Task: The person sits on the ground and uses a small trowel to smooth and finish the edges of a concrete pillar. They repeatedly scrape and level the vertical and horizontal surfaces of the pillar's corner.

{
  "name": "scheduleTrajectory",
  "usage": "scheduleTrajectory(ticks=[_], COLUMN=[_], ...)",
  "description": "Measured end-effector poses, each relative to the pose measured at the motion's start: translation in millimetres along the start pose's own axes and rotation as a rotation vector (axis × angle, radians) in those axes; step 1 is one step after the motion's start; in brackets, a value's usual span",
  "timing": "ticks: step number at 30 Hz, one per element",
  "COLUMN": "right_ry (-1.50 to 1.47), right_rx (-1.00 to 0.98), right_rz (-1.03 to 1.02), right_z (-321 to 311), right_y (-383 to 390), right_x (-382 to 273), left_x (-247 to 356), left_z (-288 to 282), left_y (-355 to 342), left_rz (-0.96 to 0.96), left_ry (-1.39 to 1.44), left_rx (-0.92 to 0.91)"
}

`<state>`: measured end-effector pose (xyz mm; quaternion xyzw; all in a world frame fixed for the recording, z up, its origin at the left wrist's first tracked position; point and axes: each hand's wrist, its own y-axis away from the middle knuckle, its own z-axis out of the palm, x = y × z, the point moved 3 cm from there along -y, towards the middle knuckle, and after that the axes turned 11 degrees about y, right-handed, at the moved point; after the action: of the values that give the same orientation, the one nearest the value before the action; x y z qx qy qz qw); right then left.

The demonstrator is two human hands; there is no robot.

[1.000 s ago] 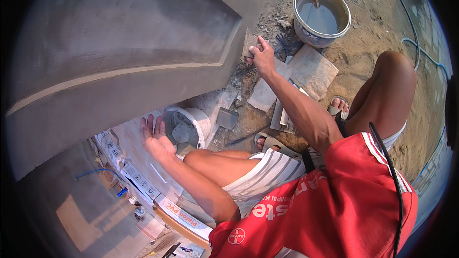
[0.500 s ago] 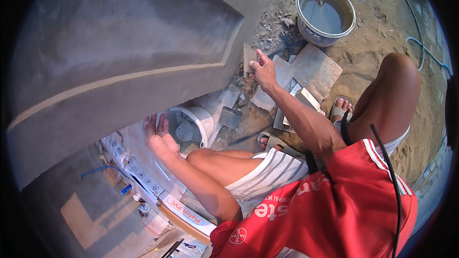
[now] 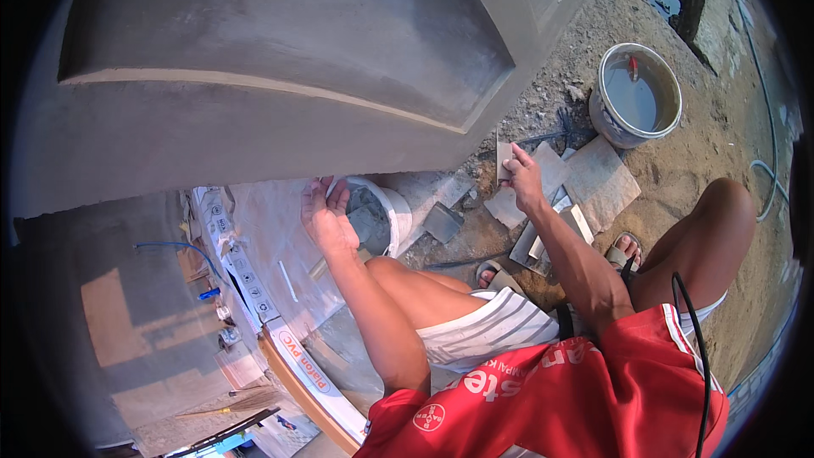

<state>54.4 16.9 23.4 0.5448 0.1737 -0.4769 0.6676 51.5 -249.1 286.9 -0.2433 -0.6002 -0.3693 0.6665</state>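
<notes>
My right hand [image 3: 521, 180] grips a small flat rectangular piece [image 3: 504, 163], like a thin scraper plate, beside the end of a grey plastered wall [image 3: 280, 140]. A pale raised band curves across that wall, bordering a smooth recessed panel [image 3: 297, 34]. Below the wall's lower edge is my left hand [image 3: 329, 219], palm up and fingers apart, with nothing seen in it. Its fingertips reach close to the edge; whether they touch it I cannot tell. Just right of this hand stands a white bucket [image 3: 400, 216] with wet grey mortar inside.
A bucket of cloudy water [image 3: 636, 102] with a red-handled tool in it stands on sandy ground at upper right. Broken tiles [image 3: 602, 182] lie near my feet. A long white boxed panel [image 3: 297, 365] runs at lower left, and a hose [image 3: 767, 174] curves at far right.
The view has shifted, so the wall, buckets and tiles appear farther right and lower. My right hand keeps its hold on the flat piece; my left hand stays under the wall's edge.
</notes>
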Motion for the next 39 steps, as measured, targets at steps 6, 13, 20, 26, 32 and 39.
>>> scheduleTrajectory(ticks=[6, 13, 20, 26, 32, 39], right_ry=[-0.209, -0.100, -0.178, 0.122, 0.570, 1.341], right_rx=[-0.222, -0.406, -0.555, -0.610, -0.286, 0.036], right_rz=[0.186, 0.268, 0.354, 0.085, -0.220, -0.189], right_z=[-8.3, -26.3, -38.6, -21.3, -81.6, -141.1], right_y=[16.7, 12.3, 28.8, 46.4, 33.2, -3.4], right_x=[-8.9, -32.0, -48.3, -160.0, -299.4, -338.7], left_x=[-1.0, -2.7, 3.6, 4.6, 7.4, 5.1], left_z=[-4.2, 13.9, 8.2, 0.3, -8.9, -20.6], left_y=[-5.8, 0.1, 4.8, 3.4, 10.0, 2.9], left_rz=[0.019, 0.022, 0.021, -0.036, -0.019, -0.028], left_ry=[0.143, 0.280, 0.361, 0.467, 0.490, 0.521], left_rx=[0.061, 0.059, 0.100, 0.133, 0.096, 0.139])
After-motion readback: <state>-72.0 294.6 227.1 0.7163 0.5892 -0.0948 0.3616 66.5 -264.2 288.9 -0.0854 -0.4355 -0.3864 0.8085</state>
